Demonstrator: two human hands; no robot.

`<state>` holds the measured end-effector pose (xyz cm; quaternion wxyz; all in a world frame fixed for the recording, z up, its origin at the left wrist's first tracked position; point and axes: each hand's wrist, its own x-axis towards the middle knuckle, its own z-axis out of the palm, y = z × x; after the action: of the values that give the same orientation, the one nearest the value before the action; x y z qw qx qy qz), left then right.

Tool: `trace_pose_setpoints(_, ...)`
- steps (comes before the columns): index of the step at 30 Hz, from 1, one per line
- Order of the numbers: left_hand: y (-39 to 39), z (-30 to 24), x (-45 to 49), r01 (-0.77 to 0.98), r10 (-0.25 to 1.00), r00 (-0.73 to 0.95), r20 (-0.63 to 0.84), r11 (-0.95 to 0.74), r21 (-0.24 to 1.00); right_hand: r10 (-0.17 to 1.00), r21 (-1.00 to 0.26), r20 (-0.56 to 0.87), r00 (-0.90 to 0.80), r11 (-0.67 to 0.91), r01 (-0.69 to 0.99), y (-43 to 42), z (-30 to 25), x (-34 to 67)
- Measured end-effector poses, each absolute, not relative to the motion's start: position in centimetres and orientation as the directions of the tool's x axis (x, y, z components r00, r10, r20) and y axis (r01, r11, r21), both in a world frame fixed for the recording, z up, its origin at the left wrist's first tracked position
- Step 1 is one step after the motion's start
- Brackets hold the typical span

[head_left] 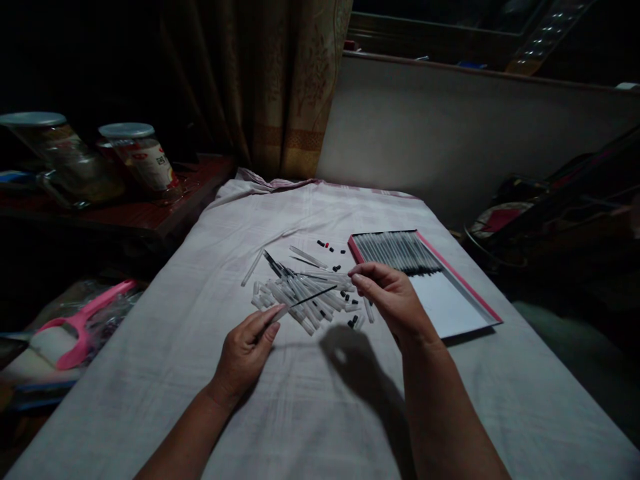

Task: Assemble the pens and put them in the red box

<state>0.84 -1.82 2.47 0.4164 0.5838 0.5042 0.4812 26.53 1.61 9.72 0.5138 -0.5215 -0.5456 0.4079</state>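
My left hand (246, 352) pinches a clear pen barrel with a thin black refill (311, 299) sticking out of it toward the right. A little to the right, my right hand (393, 299) hovers above the cloth with its fingertips pinched together; what they hold is too small to make out. Between and beyond both hands lies a loose pile of clear pen barrels (295, 293) and black refills. Small black caps (353, 321) are scattered around the pile.
A shallow white tray with a pink rim (467, 287) lies right of the pile, holding a row of assembled pens (397, 252). Everything rests on a white cloth (310, 413). Jars (143, 159) stand on a dark shelf at left; a pink-handled tool (83, 320) lies lower left.
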Motion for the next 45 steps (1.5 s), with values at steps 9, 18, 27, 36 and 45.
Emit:
trace_pose_setpoints(9, -2.1, 2.0, 0.9, 0.244, 0.987, 0.099, 0.126, -0.147, 0.959, 0.984, -0.954, 0.172, -0.04, 0.177, 0.241, 1.5, 9.5, 26.4)
trace_pose_setpoints(18, -2.2, 2.0, 1.1, 0.286, 0.983, 0.122, 0.136, -0.166, 0.944, 0.978, -0.902, 0.005, -0.207, 0.093, 0.421, 1.4, 8.6, 26.6)
trace_pose_setpoints(27, -2.5, 2.0, 1.4, 0.392, 0.963, 0.189, 0.193, -0.254, 0.884, 0.951, -0.16, -0.3, -0.081, 0.033, 0.986, -0.6, 8.5, 27.3)
trace_pose_setpoints(36, -2.3, 1.8, 1.3, 0.497, 0.872, 0.316, 0.374, -0.488, 0.717, 0.954, -0.012, -0.287, -0.087, 0.087, 0.996, -1.0, 6.9, 26.1)
trace_pose_setpoints(45, -2.5, 1.9, 1.5, 0.565, 0.748, 0.431, 0.504, -0.66, 0.495, 0.99, -0.87, -0.077, -0.121, -0.007, 0.494, -1.8, 5.6, 25.3)
